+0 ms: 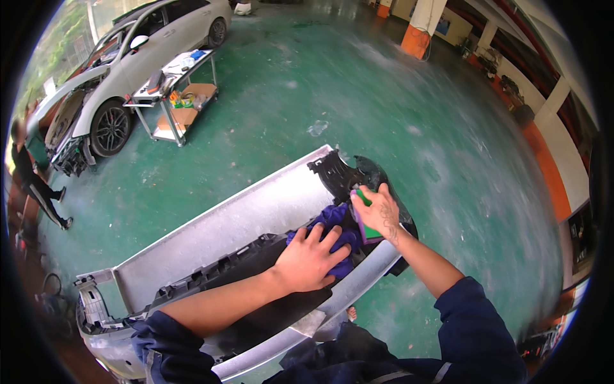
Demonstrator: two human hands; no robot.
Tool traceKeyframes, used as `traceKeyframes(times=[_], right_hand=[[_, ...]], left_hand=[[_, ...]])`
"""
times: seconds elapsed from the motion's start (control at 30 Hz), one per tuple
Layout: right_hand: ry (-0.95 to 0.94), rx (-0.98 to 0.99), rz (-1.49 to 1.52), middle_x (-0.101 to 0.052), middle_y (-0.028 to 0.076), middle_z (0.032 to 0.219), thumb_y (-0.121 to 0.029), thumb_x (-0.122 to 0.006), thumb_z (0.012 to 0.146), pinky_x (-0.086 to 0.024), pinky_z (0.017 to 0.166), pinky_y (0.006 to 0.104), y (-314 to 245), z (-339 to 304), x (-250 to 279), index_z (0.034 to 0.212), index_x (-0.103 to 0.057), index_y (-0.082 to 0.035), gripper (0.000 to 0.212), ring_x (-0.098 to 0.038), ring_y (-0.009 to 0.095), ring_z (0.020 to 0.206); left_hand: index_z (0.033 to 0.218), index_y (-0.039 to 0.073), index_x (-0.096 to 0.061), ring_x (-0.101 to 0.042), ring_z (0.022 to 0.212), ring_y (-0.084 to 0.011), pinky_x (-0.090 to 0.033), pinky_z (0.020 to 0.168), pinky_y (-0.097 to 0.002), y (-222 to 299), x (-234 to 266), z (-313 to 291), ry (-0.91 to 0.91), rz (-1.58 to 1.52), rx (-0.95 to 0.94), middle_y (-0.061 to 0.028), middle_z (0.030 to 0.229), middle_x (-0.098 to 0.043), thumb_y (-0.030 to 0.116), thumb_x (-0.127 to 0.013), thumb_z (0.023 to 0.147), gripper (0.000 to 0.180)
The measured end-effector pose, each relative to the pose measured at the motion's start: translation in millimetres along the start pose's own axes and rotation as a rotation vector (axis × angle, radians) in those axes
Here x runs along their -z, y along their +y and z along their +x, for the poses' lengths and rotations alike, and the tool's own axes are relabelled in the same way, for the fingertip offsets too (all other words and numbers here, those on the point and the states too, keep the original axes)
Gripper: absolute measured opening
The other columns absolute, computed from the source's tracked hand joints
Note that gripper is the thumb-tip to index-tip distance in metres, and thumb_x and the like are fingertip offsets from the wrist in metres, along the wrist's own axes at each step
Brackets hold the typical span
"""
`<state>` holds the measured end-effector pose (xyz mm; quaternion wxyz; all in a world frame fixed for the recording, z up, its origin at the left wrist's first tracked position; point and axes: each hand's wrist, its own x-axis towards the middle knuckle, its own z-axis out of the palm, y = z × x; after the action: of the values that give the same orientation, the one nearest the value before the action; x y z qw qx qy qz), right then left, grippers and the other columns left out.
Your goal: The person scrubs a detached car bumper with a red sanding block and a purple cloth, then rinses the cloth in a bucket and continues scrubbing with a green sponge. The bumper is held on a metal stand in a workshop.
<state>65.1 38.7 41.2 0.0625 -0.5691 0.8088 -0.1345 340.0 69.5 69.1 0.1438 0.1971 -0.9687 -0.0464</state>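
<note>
A car bumper [240,253] lies in front of me, its black inner side up, across a grey-white stand panel [220,214]. My left hand [310,259] rests with fingers spread on a bunched purple cloth [331,217] near the bumper's right part. Just right of it, my right hand [382,214] grips a green and purple sanding block [371,232] against the bumper's right end. The block's underside is hidden. Around that end are black plastic parts [332,176], and a pale curved strip [368,272] runs along the near edge.
A wheeled cart [173,96] with cardboard and supplies stands at the far left, beside a silver car [153,45] with its front stripped. A person in dark clothes [35,176] stands at the left edge. An orange-based pillar [417,38] rises from the green floor [288,96].
</note>
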Motion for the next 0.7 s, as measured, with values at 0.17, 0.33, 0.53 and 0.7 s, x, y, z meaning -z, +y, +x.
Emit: traceKeyframes(times=[0.17,0.33,0.53,0.7], right_hand=[[0.127,-0.043,-0.061,-0.063,0.025,0.133,-0.064,-0.060,0.104,-0.057,0.105,0.0580,5.5,38.5,-13.0,0.143,-0.077,-0.020,0.061,-0.067,0.050,0.124],[0.071,0.096,0.049,-0.063,0.026,0.128,-0.065,-0.062,0.103,-0.059,0.100,0.0578,-0.9,-2.6,-15.6,0.139,-0.079,-0.022,0.059,-0.070,0.049,0.119],[0.093,0.033,0.080,-0.060,0.028,0.130,-0.062,-0.059,0.106,-0.057,0.104,0.0595,0.3,13.7,-18.2,0.144,-0.076,-0.019,0.061,-0.067,0.055,0.120],[0.085,0.066,0.042,-0.064,0.026,0.128,-0.065,-0.061,0.104,-0.060,0.099,0.0582,6.8,16.0,-9.2,0.141,-0.076,-0.019,0.061,-0.071,0.050,0.114]], left_hand=[[0.150,0.020,-0.061,-0.056,0.132,-0.0425,-0.055,0.099,-0.0572,-0.2,1.1,-1.0,-0.010,-0.032,-0.013,-0.0196,0.157,-0.052,0.044,-0.089,0.082,0.078],[0.152,0.022,-0.060,-0.056,0.132,-0.0410,-0.056,0.098,-0.0557,-0.4,-1.7,-5.1,-0.062,-0.019,0.017,-0.0178,0.159,-0.051,0.045,-0.088,0.082,0.078],[0.152,0.021,-0.060,-0.056,0.132,-0.0413,-0.057,0.098,-0.0562,1.3,-1.9,0.0,-0.054,-0.014,-0.008,-0.0185,0.158,-0.051,0.045,-0.088,0.083,0.078],[0.152,0.022,-0.059,-0.056,0.133,-0.0419,-0.057,0.098,-0.0570,0.2,-3.2,-0.6,-0.041,0.010,-0.010,-0.0181,0.158,-0.051,0.045,-0.088,0.083,0.079]])
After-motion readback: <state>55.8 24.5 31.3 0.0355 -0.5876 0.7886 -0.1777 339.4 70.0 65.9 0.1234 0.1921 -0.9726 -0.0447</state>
